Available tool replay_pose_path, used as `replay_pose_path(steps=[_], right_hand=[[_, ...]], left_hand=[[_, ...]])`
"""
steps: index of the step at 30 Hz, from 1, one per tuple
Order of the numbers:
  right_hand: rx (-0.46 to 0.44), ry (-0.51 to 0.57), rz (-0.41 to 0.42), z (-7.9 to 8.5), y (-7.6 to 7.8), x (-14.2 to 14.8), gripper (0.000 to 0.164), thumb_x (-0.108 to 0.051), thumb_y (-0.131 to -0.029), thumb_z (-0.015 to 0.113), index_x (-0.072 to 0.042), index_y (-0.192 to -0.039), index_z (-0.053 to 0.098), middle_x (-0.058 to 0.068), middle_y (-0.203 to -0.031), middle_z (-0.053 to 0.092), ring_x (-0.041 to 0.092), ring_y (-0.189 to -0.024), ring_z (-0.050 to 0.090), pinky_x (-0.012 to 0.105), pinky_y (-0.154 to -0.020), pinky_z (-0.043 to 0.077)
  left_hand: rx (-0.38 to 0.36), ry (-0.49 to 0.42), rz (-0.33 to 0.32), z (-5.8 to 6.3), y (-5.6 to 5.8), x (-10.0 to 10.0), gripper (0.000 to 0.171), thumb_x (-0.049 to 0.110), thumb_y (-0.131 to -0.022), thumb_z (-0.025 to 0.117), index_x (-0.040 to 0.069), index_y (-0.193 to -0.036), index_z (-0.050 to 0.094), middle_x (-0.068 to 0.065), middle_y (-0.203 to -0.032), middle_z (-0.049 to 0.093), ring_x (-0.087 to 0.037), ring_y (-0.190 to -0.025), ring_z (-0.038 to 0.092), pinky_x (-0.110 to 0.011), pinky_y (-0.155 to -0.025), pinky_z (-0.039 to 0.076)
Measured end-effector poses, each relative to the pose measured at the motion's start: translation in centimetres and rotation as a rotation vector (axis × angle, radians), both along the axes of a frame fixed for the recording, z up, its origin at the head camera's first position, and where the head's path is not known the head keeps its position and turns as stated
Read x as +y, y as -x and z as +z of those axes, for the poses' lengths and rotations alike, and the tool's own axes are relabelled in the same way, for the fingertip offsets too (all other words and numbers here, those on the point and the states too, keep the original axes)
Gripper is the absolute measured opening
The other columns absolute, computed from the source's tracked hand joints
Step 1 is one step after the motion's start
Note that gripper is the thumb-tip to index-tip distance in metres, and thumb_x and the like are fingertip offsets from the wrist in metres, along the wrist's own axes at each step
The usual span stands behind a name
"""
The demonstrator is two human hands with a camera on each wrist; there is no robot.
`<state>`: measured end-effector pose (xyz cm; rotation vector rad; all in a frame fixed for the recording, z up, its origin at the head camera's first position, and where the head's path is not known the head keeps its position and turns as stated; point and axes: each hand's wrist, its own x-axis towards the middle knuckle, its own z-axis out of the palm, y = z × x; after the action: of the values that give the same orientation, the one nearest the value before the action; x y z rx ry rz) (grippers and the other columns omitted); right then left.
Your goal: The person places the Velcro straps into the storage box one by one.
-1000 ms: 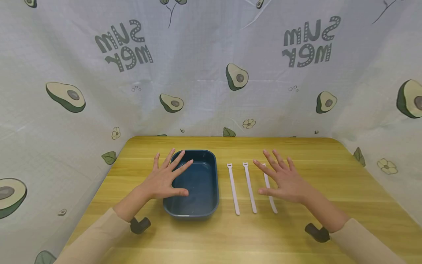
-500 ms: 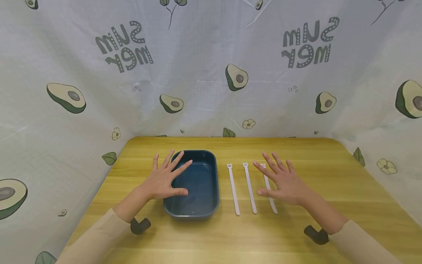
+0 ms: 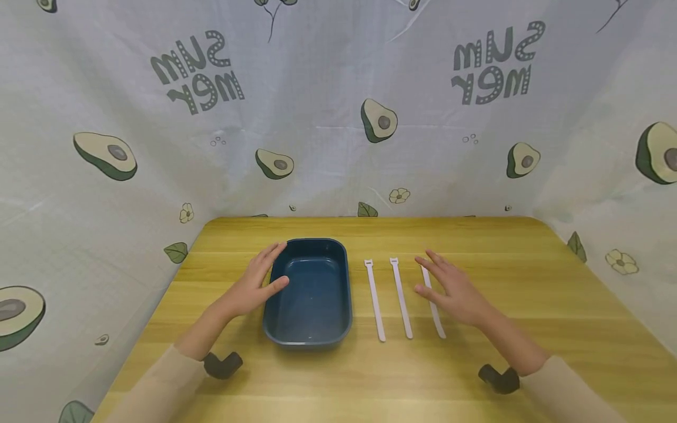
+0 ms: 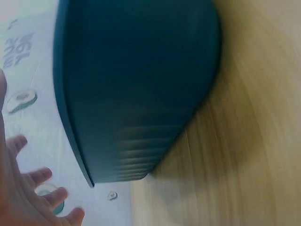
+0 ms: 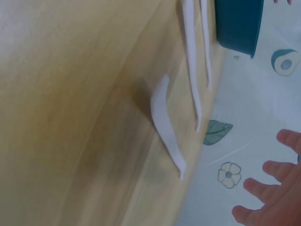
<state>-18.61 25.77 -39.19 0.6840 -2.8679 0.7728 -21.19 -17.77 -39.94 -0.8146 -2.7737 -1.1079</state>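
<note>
A dark blue rectangular tray [image 3: 309, 305] with rounded corners lies on the table. My left hand [image 3: 251, 288] is over its left edge, fingers extended and thumb apart, holding nothing; the left wrist view shows the tray's outer side wall [image 4: 136, 70]. Right of the tray lie three white cable straps with slotted heads: a left strap [image 3: 375, 302], a middle strap [image 3: 402, 301] and a right strap [image 3: 436, 320]. Above the right one hovers my right hand [image 3: 457, 291], fingers extended and grasping nothing, partly covering that strap. In the right wrist view the right strap [image 5: 162, 117] curves up slightly off the wood.
The wooden table [image 3: 338, 388] ends at a white curtain [image 3: 328, 117] printed with avocados, which stands along its back and sides. A dark camera mount [image 3: 223, 365] sits at the left wrist and another mount [image 3: 499, 379] at the right wrist.
Both hands have turned from palm-down with widely spread fingers to a more sideways pose, fingers closer together. The left hand has shifted slightly left. Tray and straps stay in place.
</note>
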Motion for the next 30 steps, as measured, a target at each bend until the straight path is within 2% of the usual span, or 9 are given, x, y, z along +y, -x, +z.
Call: replay_pose_path(steps=[5, 11, 15, 20, 27, 30], right_hand=[[-0.090, 0.138, -0.110, -0.8, 0.0, 0.4, 0.061, -0.038, -0.101, 0.048, 0.002, -0.146, 0.038, 0.028, -0.152, 0.027, 0.052, -0.135, 0.026, 0.072, -0.100, 0.023], [-0.094, 0.238, -0.241, -1.5, 0.3, 0.8, 0.060, -0.040, -0.103, 0.043, 0.007, -0.141, 0.041, 0.029, -0.139, 0.046, 0.046, -0.124, 0.044, 0.065, -0.096, 0.036], [-0.093, 0.252, -0.272, -1.8, 0.5, 1.0, 0.060, -0.039, -0.104, 0.041, 0.011, -0.138, 0.043, 0.031, -0.128, 0.053, 0.047, -0.117, 0.050, 0.062, -0.092, 0.042], [-0.126, 0.233, -0.313, -2.1, 0.6, 1.0, 0.063, -0.041, -0.103, 0.042, 0.013, -0.135, 0.045, 0.032, -0.122, 0.057, 0.047, -0.112, 0.055, 0.060, -0.089, 0.045], [-0.229, 0.225, -0.374, -2.5, 0.9, 1.0, 0.064, -0.041, -0.102, 0.047, 0.016, -0.131, 0.046, 0.034, -0.121, 0.056, 0.047, -0.112, 0.054, 0.055, -0.088, 0.048], [-0.285, 0.234, -0.412, -2.6, 1.1, 1.0, 0.060, -0.037, -0.100, 0.052, 0.017, -0.127, 0.047, 0.033, -0.117, 0.057, 0.042, -0.103, 0.060, 0.049, -0.082, 0.051]], left_hand=[[-0.042, -0.143, 0.093, -0.7, 0.0, -0.8, 0.074, 0.032, -0.094, 0.064, 0.010, -0.153, 0.026, -0.019, -0.153, 0.028, -0.041, -0.135, 0.034, -0.064, -0.101, 0.032], [-0.106, -0.256, 0.152, -1.5, 0.0, -1.4, 0.067, 0.021, -0.094, 0.065, 0.004, -0.149, 0.031, -0.024, -0.138, 0.045, -0.038, -0.118, 0.051, -0.056, -0.094, 0.042], [-0.167, -0.290, 0.138, -1.9, 0.1, -1.8, 0.062, 0.016, -0.094, 0.064, -0.001, -0.146, 0.034, -0.023, -0.125, 0.051, -0.034, -0.107, 0.057, -0.046, -0.089, 0.048], [-0.297, -0.363, 0.100, -2.4, 0.5, -2.2, 0.054, 0.008, -0.094, 0.061, -0.002, -0.142, 0.040, -0.019, -0.113, 0.051, -0.029, -0.097, 0.057, -0.032, -0.082, 0.050], [-0.437, -0.476, 0.034, -2.7, 0.9, -2.4, 0.053, 0.002, -0.092, 0.059, -0.003, -0.141, 0.040, -0.017, -0.105, 0.046, -0.023, -0.084, 0.059, -0.033, -0.076, 0.052], [-0.470, -0.497, 0.024, -2.7, 0.9, -2.3, 0.054, 0.002, -0.091, 0.059, -0.003, -0.141, 0.039, -0.015, -0.104, 0.045, -0.020, -0.080, 0.057, -0.031, -0.070, 0.050]])
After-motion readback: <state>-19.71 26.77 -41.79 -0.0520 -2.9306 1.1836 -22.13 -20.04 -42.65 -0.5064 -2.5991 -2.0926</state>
